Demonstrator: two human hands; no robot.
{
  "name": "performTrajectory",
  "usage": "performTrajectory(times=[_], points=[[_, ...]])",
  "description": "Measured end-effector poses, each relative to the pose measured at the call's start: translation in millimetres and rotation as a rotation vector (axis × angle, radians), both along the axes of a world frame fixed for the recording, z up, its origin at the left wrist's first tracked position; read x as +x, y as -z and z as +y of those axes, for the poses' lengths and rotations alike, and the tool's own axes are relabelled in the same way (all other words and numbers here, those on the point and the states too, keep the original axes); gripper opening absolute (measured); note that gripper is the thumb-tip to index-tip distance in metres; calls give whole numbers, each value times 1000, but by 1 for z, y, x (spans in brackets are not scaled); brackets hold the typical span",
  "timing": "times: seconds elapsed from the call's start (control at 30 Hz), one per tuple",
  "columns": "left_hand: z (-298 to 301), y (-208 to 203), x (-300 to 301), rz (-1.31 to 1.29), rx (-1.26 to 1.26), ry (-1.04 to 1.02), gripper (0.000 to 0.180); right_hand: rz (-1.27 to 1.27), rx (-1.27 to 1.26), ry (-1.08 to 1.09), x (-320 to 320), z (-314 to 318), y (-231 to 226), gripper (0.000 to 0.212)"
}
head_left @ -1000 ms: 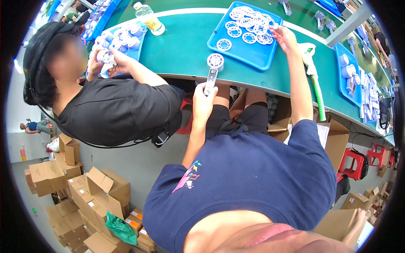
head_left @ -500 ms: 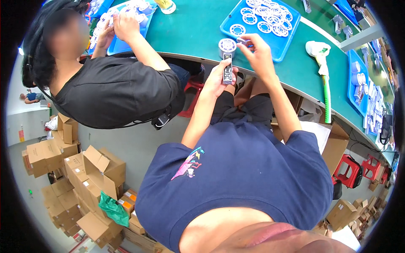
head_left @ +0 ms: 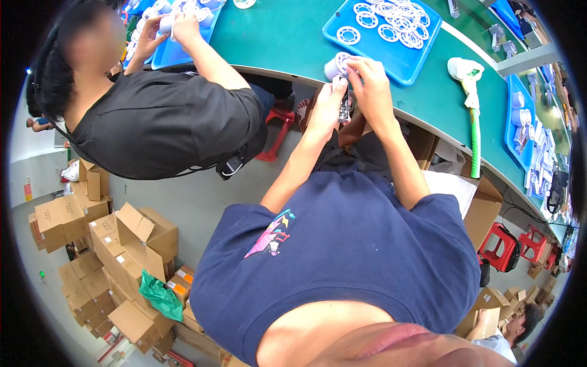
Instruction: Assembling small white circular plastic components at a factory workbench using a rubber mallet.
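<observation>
My left hand point(head_left: 328, 107) is closed around a small device with a narrow handle point(head_left: 345, 109), its face dark and board-like. At its upper end is a round white head point(head_left: 335, 66), tilted over beside the table's front edge. My right hand point(head_left: 372, 84) has its fingertips pinched together at the right side of that head, touching it. Whatever lies between those fingertips is hidden. Just beyond my hands, a blue tray point(head_left: 401, 74) holds a pile of white slotted rings point(head_left: 389, 33).
At my left, a co-worker in a black shirt point(head_left: 177, 128) handles white parts over another blue tray point(head_left: 211, 27). On the green table point(head_left: 269, 43) at right lie a green-handled tool with a wrapped head point(head_left: 474, 116) and a further parts tray point(head_left: 510, 137). Cardboard boxes point(head_left: 125, 244) crowd the floor behind left.
My right hand has brought its fingertips from beside the round head onto it. The device has turned and tilted in my left hand, which has shifted slightly right and up.
</observation>
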State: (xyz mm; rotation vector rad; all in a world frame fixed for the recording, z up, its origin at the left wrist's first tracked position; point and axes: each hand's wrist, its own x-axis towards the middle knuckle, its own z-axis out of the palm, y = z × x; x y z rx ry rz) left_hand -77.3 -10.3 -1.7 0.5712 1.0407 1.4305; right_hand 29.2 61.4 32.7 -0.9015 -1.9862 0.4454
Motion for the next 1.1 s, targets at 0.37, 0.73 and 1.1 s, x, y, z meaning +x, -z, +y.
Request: performTrajectory(times=[0.37,0.73,1.1], points=[[-3,-3,0,-47,-39,-29,34,598,-703,-167,-1,9,18,19],[-2,4,-3,-89,-58,-25,32,345,-336,-71,-9,3,16,15],[-7,19,-19,-238,-69,76,41,-359,76,-198,21,134,22,28]])
